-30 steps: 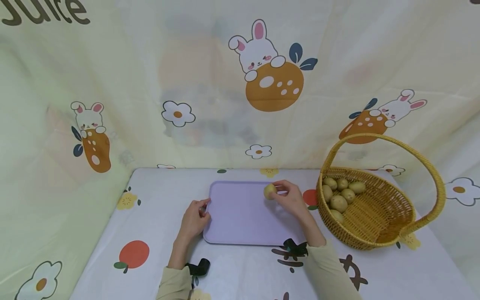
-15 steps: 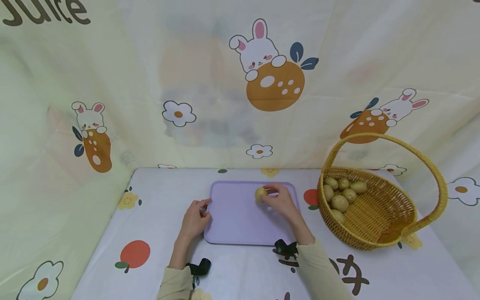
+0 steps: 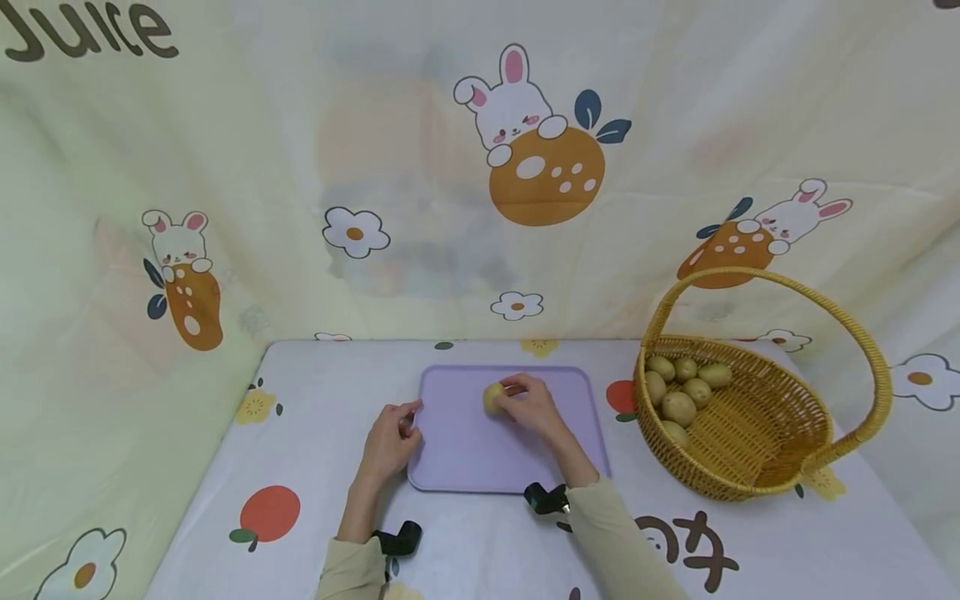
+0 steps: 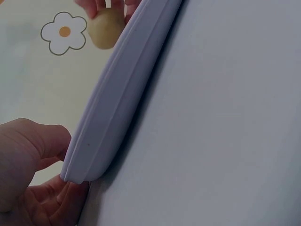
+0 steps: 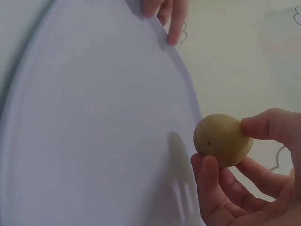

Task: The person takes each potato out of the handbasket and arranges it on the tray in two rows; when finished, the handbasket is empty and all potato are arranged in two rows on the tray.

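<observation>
My right hand (image 3: 534,407) pinches a small, round, pale-brown potato (image 3: 493,399) between thumb and fingertips. In the right wrist view the potato (image 5: 220,140) is held above the tray, and a shadow falls on the tray's surface below. The lilac rectangular tray (image 3: 465,458) lies flat on the table. At its left edge, my left hand (image 3: 386,442) grips the rim. The left wrist view shows the left hand's thumb (image 4: 51,141) against the tray's rim (image 4: 110,108), with curled fingers on the other side, partly hidden by the tray.
To the right of the tray stands a tall-handled wicker basket (image 3: 750,425) with several potatoes (image 3: 678,408) gathered at its left side. A patterned white cloth (image 3: 330,375) covers the table, and a printed curtain (image 3: 420,167) hangs behind it.
My right hand has carried the potato leftward over the tray, from near its right edge toward the middle. My left hand has stayed at the tray's left edge.
</observation>
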The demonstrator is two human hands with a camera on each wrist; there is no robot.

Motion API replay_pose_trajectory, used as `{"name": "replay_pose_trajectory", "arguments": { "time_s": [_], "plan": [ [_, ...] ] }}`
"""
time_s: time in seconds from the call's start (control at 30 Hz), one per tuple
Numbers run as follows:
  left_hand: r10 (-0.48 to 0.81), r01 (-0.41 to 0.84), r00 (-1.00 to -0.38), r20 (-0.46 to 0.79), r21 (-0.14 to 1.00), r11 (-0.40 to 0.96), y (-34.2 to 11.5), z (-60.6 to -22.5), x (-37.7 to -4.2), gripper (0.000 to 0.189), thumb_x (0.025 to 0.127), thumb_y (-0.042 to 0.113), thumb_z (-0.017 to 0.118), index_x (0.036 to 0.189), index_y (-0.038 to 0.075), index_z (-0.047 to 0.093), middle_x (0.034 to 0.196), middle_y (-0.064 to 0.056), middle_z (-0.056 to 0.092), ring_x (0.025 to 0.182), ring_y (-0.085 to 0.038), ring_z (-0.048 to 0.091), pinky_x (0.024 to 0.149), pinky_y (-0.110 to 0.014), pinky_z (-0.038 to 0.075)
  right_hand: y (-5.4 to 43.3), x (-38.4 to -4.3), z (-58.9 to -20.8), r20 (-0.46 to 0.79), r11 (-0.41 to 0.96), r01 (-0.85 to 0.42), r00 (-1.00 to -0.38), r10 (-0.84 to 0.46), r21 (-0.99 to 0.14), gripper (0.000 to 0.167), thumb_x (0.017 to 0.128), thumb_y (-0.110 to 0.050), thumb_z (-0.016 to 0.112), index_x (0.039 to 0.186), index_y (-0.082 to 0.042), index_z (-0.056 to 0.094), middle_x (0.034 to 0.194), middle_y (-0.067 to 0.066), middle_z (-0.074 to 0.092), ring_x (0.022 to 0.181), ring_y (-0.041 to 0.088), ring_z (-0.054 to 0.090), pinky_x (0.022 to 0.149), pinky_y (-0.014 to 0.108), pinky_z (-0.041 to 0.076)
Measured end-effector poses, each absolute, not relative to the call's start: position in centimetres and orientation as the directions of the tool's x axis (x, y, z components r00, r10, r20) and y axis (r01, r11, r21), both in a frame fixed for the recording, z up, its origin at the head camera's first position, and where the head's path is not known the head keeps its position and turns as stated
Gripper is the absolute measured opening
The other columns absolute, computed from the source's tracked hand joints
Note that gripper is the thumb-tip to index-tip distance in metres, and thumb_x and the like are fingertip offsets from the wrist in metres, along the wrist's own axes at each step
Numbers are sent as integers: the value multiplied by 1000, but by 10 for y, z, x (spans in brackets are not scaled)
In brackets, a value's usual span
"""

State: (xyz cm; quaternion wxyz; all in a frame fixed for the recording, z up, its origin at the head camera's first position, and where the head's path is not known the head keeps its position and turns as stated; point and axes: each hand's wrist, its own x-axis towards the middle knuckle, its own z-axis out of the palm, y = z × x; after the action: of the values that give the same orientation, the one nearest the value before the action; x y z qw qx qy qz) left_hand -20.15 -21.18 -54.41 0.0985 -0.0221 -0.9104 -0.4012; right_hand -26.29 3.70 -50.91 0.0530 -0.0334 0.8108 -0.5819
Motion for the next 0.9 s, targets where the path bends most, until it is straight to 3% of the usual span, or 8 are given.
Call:
{"name": "replay_pose_trajectory", "arguments": {
  "time_s": [0.1,0.3,0.53,0.9],
  "plan": [
    [-42,112,-981,190,728,677,-212,-544,-201,49,76,0,63,125,1,66,97,-11,60,73,-13,53,68,-30,43,29,-263,-512,-45,319,6,-992,-116,-948,31,77,-2,69,107,9,67,92,18,65,68,16,59,55,25,51],
    [-46,102,-983,178,732,673,-212,-543,-201,49,77,-1,63,126,0,65,98,-11,59,73,-13,53,67,-30,42,15,-265,-518,-14,326,-29,-991,-129,-945,30,78,-1,68,106,10,68,90,17,67,77,19,60,57,24,50],
    [-41,112,-981,189,729,675,-212,-545,-200,48,76,-1,63,124,0,66,97,-11,59,72,-13,53,67,-30,42,-3,-263,-527,-19,270,-20,-990,-141,-963,30,77,0,66,105,12,67,85,16,67,69,10,57,55,22,49],
    [-53,97,-982,180,731,675,-211,-544,-201,48,78,-2,63,125,0,66,98,-11,60,73,-13,53,67,-29,42,-10,-264,-525,-37,280,5,-993,-111,-960,30,80,-4,66,106,10,67,95,20,70,73,14,62,56,25,51]
  ]
}}
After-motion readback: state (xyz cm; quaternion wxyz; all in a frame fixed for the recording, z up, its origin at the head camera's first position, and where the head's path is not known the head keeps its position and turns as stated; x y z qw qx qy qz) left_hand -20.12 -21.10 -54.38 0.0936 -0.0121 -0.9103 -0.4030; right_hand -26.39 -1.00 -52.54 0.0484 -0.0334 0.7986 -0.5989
